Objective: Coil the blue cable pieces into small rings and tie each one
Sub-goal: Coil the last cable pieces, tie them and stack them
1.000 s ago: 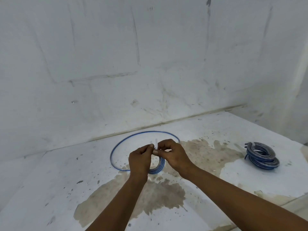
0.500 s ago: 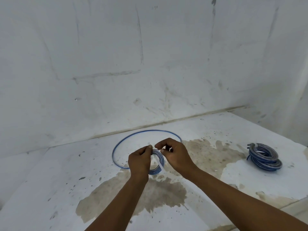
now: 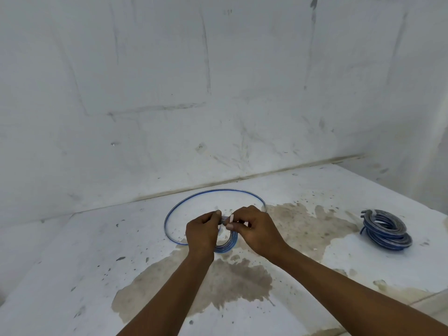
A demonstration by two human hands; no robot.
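Brown stain [image 3: 218,287]: a wide wet-looking patch on the near middle of the worktop [image 3: 72,275], under both forearms, reaching right and farther.
Left hand [image 3: 202,232]: fingers curled, thumb and forefinger pinching the top of the small coil, back of the hand toward the camera.
Right hand [image 3: 258,230]: fingers curled, pinching a pale tie strip [image 3: 231,218] right against the same spot of the coil; fingertips of the two hands almost meet.
Small coil [image 3: 229,244]: several turns of blue cable held between the hands, its lower arc showing below them, near the worktop; whether it touches the surface cannot be told.
Loose loop [image 3: 174,212]: a single wide turn of the same blue cable lying on the worktop just beyond and left of the hands, running behind them.
Finished rings [image 3: 385,230]: blue coils stacked on the worktop, well apart to the right; a pale tie [image 3: 373,212] shows at the top left of the stack.
Wall [image 3: 218,93]: white, scuffed, meeting the far edge of the worktop.
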